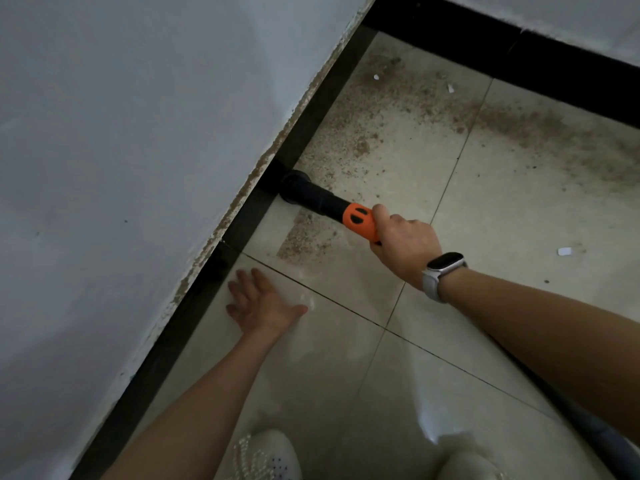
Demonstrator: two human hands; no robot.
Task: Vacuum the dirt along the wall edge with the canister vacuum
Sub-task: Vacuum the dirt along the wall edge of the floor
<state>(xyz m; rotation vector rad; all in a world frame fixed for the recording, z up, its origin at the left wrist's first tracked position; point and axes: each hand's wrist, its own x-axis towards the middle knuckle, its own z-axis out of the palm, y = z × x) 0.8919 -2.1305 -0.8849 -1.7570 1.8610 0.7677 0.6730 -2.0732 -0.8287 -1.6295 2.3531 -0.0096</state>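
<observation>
Gripping the orange handle (362, 223) of a canister vacuum's black nozzle tube (313, 195), a person's right hand (403, 249) curls tightly around the grip, a white smartwatch (441, 273) strapped at the wrist. The nozzle's round mouth (293, 183) sits on the floor against the black baseboard (242, 223) where it meets the white wall (138, 133). Brown dirt (398, 109) lies scattered across the beige floor tiles (485, 209) beyond the nozzle toward the corner, and a smaller patch (301, 233) remains just under the tube. The left hand (259, 304) lies flat on the tile near the baseboard, fingers spread wide and holding nothing. Small white scraps (564, 251) dot the floor to the right. Two white shoes (266, 457) show at the bottom edge, and a grey hose (588, 424) runs beneath the right forearm.
</observation>
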